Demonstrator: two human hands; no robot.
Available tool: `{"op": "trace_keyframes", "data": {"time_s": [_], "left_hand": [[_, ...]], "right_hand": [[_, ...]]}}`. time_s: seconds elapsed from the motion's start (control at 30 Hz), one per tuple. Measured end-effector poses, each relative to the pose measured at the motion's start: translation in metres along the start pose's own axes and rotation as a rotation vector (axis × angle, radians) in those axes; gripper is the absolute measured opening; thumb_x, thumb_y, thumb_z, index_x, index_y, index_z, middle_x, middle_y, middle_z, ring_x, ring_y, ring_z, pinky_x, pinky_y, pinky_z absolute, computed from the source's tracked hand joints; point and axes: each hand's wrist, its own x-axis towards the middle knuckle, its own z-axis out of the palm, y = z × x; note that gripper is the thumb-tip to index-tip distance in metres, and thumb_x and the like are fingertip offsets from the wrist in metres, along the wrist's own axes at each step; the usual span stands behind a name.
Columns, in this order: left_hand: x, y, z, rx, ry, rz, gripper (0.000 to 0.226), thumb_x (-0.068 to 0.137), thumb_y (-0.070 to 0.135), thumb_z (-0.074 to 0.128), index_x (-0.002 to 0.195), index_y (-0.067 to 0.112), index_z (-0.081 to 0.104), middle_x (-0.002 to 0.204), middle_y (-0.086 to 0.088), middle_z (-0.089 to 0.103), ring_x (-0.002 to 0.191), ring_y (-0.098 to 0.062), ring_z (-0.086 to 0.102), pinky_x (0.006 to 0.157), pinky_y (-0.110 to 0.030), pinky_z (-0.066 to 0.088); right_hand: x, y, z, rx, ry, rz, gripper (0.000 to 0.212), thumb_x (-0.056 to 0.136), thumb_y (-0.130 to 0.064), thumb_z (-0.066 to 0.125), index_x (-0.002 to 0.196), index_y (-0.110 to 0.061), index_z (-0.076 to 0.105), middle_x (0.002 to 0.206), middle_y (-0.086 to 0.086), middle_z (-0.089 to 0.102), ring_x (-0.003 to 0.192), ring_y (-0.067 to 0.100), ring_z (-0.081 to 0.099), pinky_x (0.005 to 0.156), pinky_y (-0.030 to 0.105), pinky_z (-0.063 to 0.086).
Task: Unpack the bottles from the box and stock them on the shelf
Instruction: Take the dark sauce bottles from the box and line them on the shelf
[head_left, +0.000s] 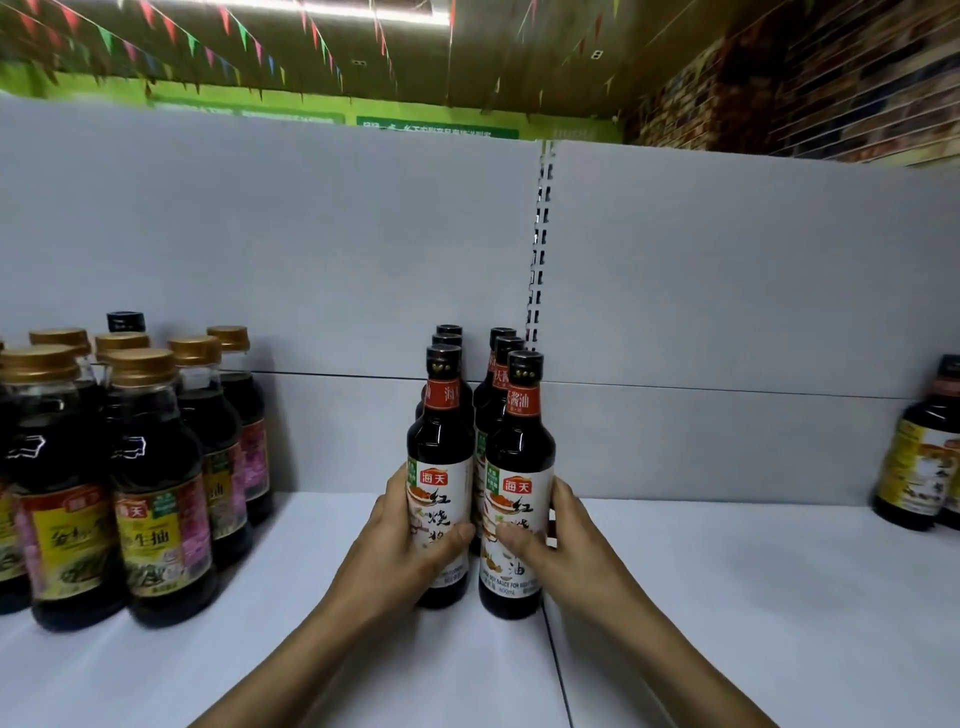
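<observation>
Two rows of dark soy sauce bottles with black caps and white labels stand upright on the white shelf (727, 597) at centre. My left hand (405, 540) grips the front left bottle (440, 467) round its label. My right hand (550, 540) grips the front right bottle (519, 467) the same way. Both front bottles rest on the shelf, side by side with a narrow gap. Behind each stand two more bottles (500, 358) of the same kind, mostly hidden. The box is out of view.
A group of larger gold-capped soy sauce bottles (150, 483) fills the shelf's left side. Another dark bottle (924, 447) stands at the far right edge. The grey back panel (311, 234) closes the shelf behind, with a slotted upright (537, 249) at centre.
</observation>
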Motion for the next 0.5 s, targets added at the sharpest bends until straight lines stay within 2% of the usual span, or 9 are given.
{"op": "trace_keyframes", "data": {"time_s": [0.1, 0.2, 0.4, 0.5], "left_hand": [[-0.003, 0.0, 0.002, 0.003, -0.002, 0.043, 0.075, 0.081, 0.061, 0.07, 0.144, 0.057, 0.029, 0.139, 0.022, 0.058, 0.126, -0.003, 0.06, 0.105, -0.044, 0.053], [-0.004, -0.002, 0.002, 0.0, -0.008, 0.066, 0.075, 0.084, 0.062, 0.068, 0.146, 0.056, 0.025, 0.141, 0.025, 0.056, 0.128, 0.0, 0.058, 0.107, -0.042, 0.052], [-0.003, -0.007, 0.003, -0.007, -0.006, 0.072, 0.074, 0.083, 0.066, 0.066, 0.146, 0.054, 0.029, 0.14, 0.025, 0.057, 0.126, 0.001, 0.059, 0.106, -0.042, 0.052], [-0.002, -0.011, 0.004, -0.003, 0.0, 0.076, 0.076, 0.081, 0.071, 0.065, 0.146, 0.053, 0.029, 0.141, 0.025, 0.056, 0.126, 0.0, 0.059, 0.106, -0.042, 0.053]], "right_hand": [[0.002, 0.0, 0.004, -0.013, 0.01, -0.003, 0.057, 0.093, -0.032, 0.073, 0.141, -0.037, 0.043, 0.139, -0.009, 0.058, 0.124, 0.006, 0.06, 0.106, 0.036, 0.052], [0.004, 0.002, 0.007, -0.003, 0.014, -0.005, 0.06, 0.092, -0.036, 0.072, 0.143, -0.038, 0.042, 0.139, -0.011, 0.058, 0.124, 0.005, 0.06, 0.107, 0.036, 0.052], [0.008, 0.004, 0.014, 0.019, 0.021, -0.009, 0.082, 0.069, -0.067, 0.067, 0.143, -0.043, 0.04, 0.14, -0.015, 0.058, 0.127, 0.006, 0.059, 0.109, 0.042, 0.051], [0.01, 0.004, 0.017, 0.032, 0.019, -0.003, 0.079, 0.073, -0.064, 0.068, 0.144, -0.042, 0.039, 0.142, -0.015, 0.057, 0.128, 0.006, 0.058, 0.109, 0.041, 0.051]]}}
